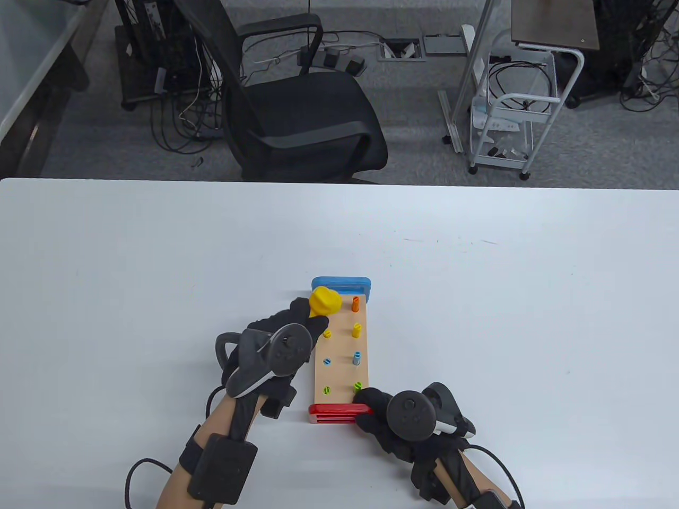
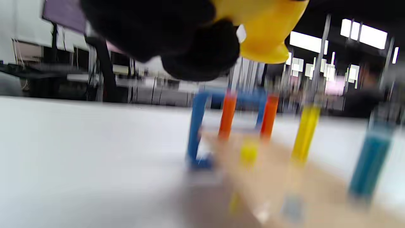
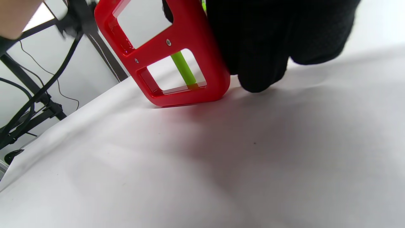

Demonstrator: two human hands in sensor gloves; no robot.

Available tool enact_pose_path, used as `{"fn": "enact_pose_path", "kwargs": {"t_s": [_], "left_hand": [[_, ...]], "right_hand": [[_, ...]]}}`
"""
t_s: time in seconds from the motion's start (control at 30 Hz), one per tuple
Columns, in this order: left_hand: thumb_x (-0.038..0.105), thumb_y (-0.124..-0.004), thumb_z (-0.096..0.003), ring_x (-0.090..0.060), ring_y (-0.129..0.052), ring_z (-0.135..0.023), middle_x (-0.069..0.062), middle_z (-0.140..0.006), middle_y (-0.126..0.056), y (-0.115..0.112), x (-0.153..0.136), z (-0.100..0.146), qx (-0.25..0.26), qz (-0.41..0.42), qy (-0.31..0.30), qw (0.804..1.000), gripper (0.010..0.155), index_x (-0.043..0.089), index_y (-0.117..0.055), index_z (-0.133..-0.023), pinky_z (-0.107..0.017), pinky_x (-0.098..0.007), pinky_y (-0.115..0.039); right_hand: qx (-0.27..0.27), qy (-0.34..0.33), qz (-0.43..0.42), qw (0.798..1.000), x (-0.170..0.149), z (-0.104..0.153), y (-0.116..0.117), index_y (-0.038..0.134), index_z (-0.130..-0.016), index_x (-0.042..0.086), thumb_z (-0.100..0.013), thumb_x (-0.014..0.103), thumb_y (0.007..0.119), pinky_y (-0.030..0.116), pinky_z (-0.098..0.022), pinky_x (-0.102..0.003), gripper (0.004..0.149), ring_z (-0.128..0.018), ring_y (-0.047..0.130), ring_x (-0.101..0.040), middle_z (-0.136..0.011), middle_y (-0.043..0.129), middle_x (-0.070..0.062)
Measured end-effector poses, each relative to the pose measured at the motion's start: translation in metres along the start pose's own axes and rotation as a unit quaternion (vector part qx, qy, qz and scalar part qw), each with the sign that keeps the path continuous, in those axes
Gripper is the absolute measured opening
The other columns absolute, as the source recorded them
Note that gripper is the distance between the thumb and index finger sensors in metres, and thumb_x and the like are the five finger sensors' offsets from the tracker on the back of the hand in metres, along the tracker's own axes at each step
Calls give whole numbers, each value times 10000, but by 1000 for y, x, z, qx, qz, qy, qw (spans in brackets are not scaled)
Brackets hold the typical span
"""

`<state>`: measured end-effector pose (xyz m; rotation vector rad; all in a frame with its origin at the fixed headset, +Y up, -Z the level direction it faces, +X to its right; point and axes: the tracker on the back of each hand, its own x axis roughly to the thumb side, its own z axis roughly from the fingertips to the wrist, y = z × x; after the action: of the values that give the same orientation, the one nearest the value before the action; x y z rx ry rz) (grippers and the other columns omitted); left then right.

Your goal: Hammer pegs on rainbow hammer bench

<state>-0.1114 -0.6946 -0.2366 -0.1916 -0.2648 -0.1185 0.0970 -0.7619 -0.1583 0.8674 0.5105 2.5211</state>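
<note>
The hammer bench [image 1: 340, 352] lies lengthwise on the white table, its blue end [image 1: 341, 284] far and its red end [image 1: 335, 413] near. Orange [image 1: 355, 304], yellow [image 1: 356, 331], blue [image 1: 356, 359] and green [image 1: 358, 385] pegs stand in it; the right-hand row stands higher. My left hand [image 1: 289, 336] grips the yellow hammer [image 1: 324, 302], whose head is over the bench's far left corner. The left wrist view shows the hammer head [image 2: 262, 28] above the blurred pegs. My right hand [image 1: 379, 411] holds the bench's near right corner at the red end [image 3: 186, 63].
A black office chair [image 1: 297, 116] and a white cart [image 1: 509, 122] stand beyond the table's far edge. The white table [image 1: 530, 318] stretches to both sides of the bench.
</note>
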Motion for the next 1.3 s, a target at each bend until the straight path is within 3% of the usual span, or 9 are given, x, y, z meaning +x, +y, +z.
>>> {"fn": "enact_pose_path", "kwargs": {"t_s": [0.03,0.1,0.3,0.37,0.47,0.53,0.83,1.03,1.3], "left_hand": [[610,-434,-552,-149,-1007,-197,0,-601,-1017,-6,2,-4,-57,-70,16,996,652,184,-656,-994,-167,-272,-872],[599,-519,-548,-183,-997,-113,-52,-501,-1062,5,-4,7,91,-15,-11,996,654,152,-779,-949,-99,-300,-854],[598,-500,-559,-223,-992,-189,-75,-581,-1026,42,-16,30,180,118,3,977,659,154,-706,-1000,-158,-322,-845],[592,-509,-559,-229,-993,-185,-89,-578,-1027,25,-9,19,163,109,-5,981,659,144,-712,-998,-153,-332,-844],[630,-399,-547,-121,-1005,-233,37,-630,-999,-14,7,2,-49,-114,24,992,647,231,-614,-1009,-201,-249,-877],[605,-510,-545,-177,-992,-118,-38,-505,-1058,0,-2,3,84,-7,-1,996,653,165,-767,-954,-104,-297,-852],[633,-538,-554,-236,-1044,-300,-65,-619,-1021,37,-30,25,127,132,19,983,686,180,-703,-1042,-226,-328,-887],[579,-626,-571,-393,-1051,-730,-183,-987,-908,47,-39,16,141,231,-23,962,651,148,-631,-1059,-378,-351,-931],[555,-582,-579,-228,-1048,-343,-82,-698,-991,47,-30,-14,149,253,9,956,681,65,-623,-1051,-227,-287,-874]], "right_hand": [[0,0,0,1000,0,0,0,410,-1083,98,-577,446,396,691,-580,-665,615,-790,832,-499,-1037,709,-322],[0,1,1,1000,0,0,0,409,-1083,100,-577,446,394,690,-581,-666,614,-791,833,-498,-1039,707,-322],[-1,0,0,1000,0,0,0,409,-1081,99,-576,447,395,691,-581,-664,614,-791,832,-496,-1036,710,-320],[0,-1,-1,1000,0,0,0,409,-1081,100,-576,447,395,690,-581,-664,614,-791,832,-495,-1035,709,-323],[-1,1,2,1000,0,0,0,409,-1082,98,-576,447,395,692,-580,-664,615,-789,834,-495,-1035,710,-321],[-2,1,5,1000,0,0,0,409,-1083,100,-576,447,393,691,-580,-664,614,-789,834,-497,-1036,712,-320],[-2,0,2,1000,0,0,0,409,-1081,99,-575,448,394,691,-580,-664,614,-789,832,-495,-1033,710,-321],[-3,0,1,1000,0,0,1,409,-1081,100,-576,448,393,691,-581,-663,614,-788,834,-495,-1032,711,-324],[-3,-1,1,1000,0,1,1,409,-1081,99,-576,448,395,691,-581,-663,614,-790,833,-494,-1032,712,-321]]}}
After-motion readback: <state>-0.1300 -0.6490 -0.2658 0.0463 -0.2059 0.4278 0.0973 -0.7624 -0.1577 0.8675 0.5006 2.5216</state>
